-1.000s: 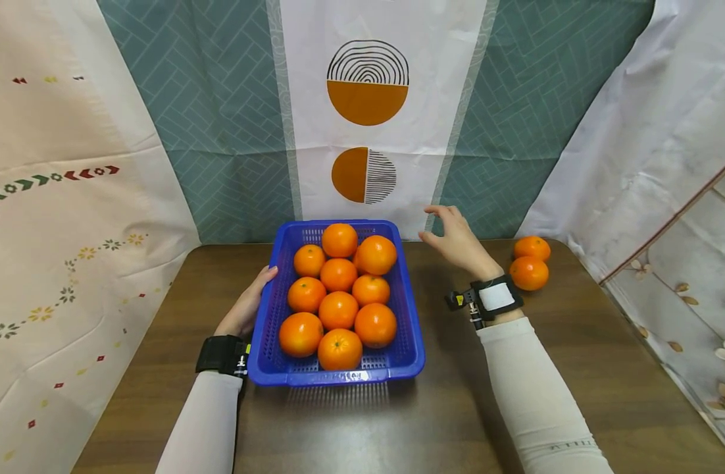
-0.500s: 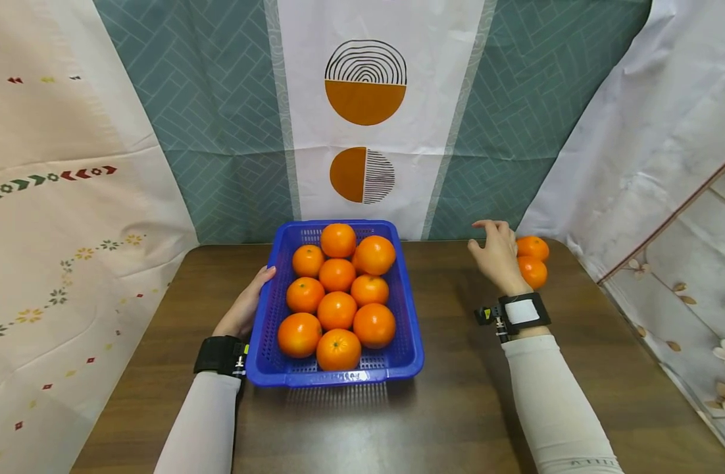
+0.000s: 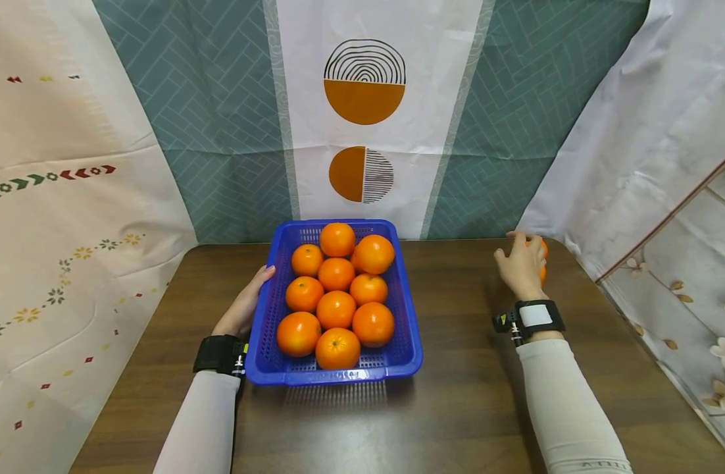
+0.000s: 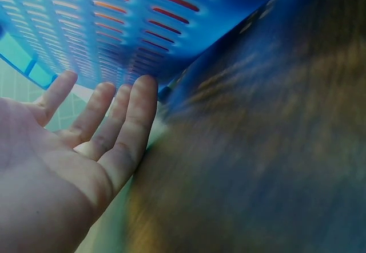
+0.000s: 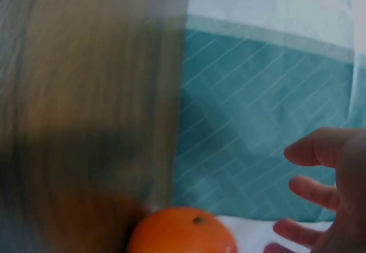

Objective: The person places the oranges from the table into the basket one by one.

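A blue plastic basket (image 3: pixel 412 329) sits on the table, with several oranges (image 3: pixel 336 274) inside. My left hand (image 3: pixel 244 306) is at the basket's left side. In the left wrist view its fingers (image 4: pixel 137 110) are extended and relaxed against the slotted wall, not curled round it. My right hand (image 3: pixel 521 266) is over the far right of the table, fingers spread and slightly bent, holding nothing. It partly covers the loose oranges there; one orange (image 5: pixel 183 234) shows at the bottom of the right wrist view, apart from the visible fingertips.
The brown wooden table (image 3: pixel 457 401) ends at a patterned cloth (image 3: pixel 232 131) hanging behind it. Floral white cloth (image 3: pixel 688 283) borders the right edge, and an embroidered cream cloth (image 3: pixel 72 217) hangs at the left.
My right hand has travelled rightward and slightly down, from beside the basket to over the loose oranges, which it now mostly covers. My left hand and the basket have stayed put.
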The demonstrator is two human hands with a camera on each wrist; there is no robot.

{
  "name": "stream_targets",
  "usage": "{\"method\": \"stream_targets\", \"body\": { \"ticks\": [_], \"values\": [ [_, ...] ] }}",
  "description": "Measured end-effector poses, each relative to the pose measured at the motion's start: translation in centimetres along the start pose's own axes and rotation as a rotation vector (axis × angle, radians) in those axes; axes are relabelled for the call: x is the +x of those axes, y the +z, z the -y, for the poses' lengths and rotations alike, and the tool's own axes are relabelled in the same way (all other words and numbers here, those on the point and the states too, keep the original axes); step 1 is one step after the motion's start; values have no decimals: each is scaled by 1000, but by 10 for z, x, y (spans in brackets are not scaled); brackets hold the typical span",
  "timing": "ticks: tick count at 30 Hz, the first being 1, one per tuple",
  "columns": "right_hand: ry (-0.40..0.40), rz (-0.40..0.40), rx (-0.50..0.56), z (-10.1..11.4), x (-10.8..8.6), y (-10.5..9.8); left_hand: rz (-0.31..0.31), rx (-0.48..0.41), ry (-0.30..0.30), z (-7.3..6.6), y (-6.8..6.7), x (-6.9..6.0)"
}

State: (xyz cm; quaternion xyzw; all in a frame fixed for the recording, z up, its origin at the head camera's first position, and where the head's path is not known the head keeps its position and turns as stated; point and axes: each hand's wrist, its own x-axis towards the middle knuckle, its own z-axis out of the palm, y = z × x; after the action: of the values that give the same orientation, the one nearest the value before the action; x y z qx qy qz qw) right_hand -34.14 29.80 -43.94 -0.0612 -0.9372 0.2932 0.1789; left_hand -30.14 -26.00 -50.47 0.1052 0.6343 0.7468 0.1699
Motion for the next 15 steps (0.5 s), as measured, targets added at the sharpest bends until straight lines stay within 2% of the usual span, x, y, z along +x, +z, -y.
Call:
{"method": "stream_targets", "body": {
  "ticks": [5, 15],
  "values": [
    [88, -60, -34, -16, 1, -3, 5, 10, 5, 0, 0, 1],
    [194, 15, -37, -34, -1, -9, 5, -3, -19, -4, 1, -2]
  ]
}}
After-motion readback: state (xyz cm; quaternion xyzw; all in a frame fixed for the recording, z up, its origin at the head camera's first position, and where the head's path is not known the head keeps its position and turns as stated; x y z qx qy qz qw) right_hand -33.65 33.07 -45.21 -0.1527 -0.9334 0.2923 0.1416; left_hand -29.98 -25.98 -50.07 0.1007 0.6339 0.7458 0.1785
